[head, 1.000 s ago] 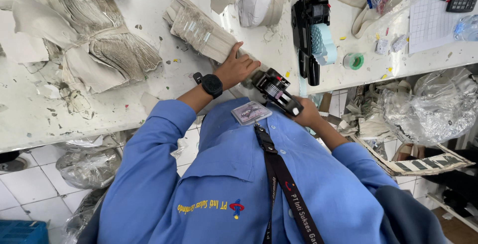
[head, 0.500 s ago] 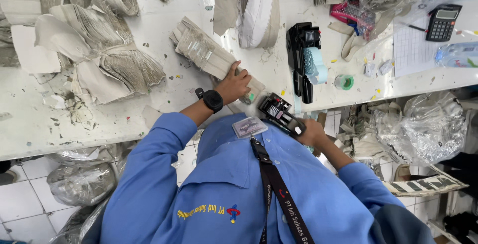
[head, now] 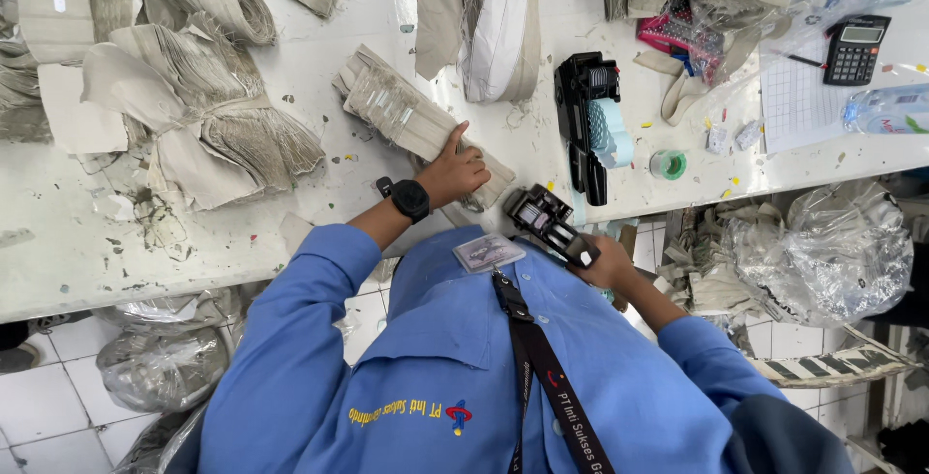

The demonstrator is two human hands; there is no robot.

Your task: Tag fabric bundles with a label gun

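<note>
My left hand [head: 453, 170], a black watch on its wrist, presses flat on the near end of a long stack of beige fabric strips [head: 399, 111] that lies slantwise on the white table [head: 319, 184]. My right hand [head: 608, 263] is below the table's front edge, close to my chest, and grips a black hand-held label gun [head: 547, 223]. The gun's head points up toward the table edge, just right of the stack's end. A badge on a black lanyard [head: 489, 252] hangs between my arms.
Heaps of folded beige fabric [head: 208, 97] cover the table's left side. A white-and-beige bundle [head: 498, 29], a second black label gun with a blue roll [head: 590, 121], green tape [head: 668, 163], a calculator [head: 855, 48], a paper sheet and a bottle lie to the right. Plastic bags sit underneath.
My left hand stays on the stack and my right hand keeps the label gun, now a little further from the stack's end. The whole scene has slid down in view.
</note>
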